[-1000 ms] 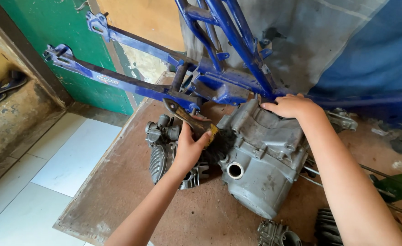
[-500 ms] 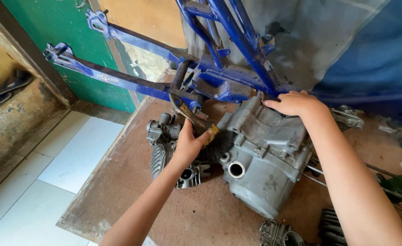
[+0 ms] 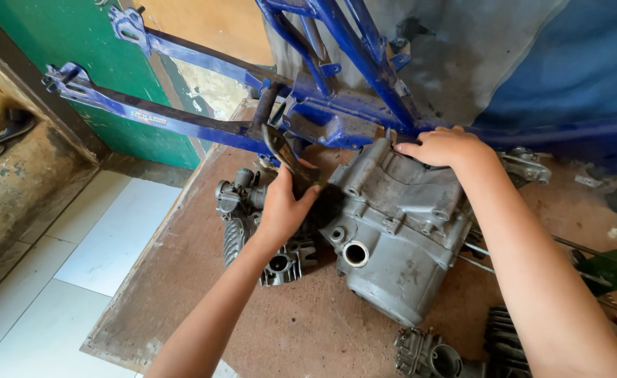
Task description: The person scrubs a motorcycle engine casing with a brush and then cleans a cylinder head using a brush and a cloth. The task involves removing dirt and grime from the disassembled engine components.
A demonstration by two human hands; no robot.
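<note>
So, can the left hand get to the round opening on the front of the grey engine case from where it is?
Probably yes. The left hand rests beside the engine case, and the round opening lies just below and to its right, uncovered, with nothing between them.

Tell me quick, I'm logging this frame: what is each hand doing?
Left hand: closed on a dark tool by the blue frame.
Right hand: open, fingers resting on top of the grey engine case, holding nothing.
</note>
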